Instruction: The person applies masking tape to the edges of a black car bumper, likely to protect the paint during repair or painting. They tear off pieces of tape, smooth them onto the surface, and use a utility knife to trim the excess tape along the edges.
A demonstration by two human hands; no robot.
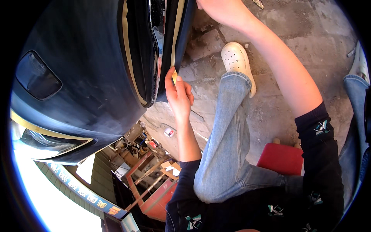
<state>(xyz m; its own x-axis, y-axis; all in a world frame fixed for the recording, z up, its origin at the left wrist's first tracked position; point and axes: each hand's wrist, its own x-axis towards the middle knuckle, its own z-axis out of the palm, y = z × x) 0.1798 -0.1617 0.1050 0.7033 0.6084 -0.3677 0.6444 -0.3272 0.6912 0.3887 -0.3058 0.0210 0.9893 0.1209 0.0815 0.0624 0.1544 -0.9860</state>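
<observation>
A dark car body panel (92,62), dull and smoothly curved, fills the upper left. Along the edge of its grille opening (145,50) runs a strip of yellowish masking tape (177,34). The lower end of this strip is pinched between the thumb and fingers of my left hand (180,94), right beside the panel's edge. My right hand (212,7) reaches up to the top edge of the picture, close to the panel. Its fingers are cut off there, so what they hold or touch is hidden.
Stone paving (278,50) lies under my white clog (235,58). A red stool (279,158) stands by my leg. More tape borders the headlight (50,143). Beyond are a red frame (158,201) and cluttered tools. Another person's jeans leg (353,100) shows at the right rim.
</observation>
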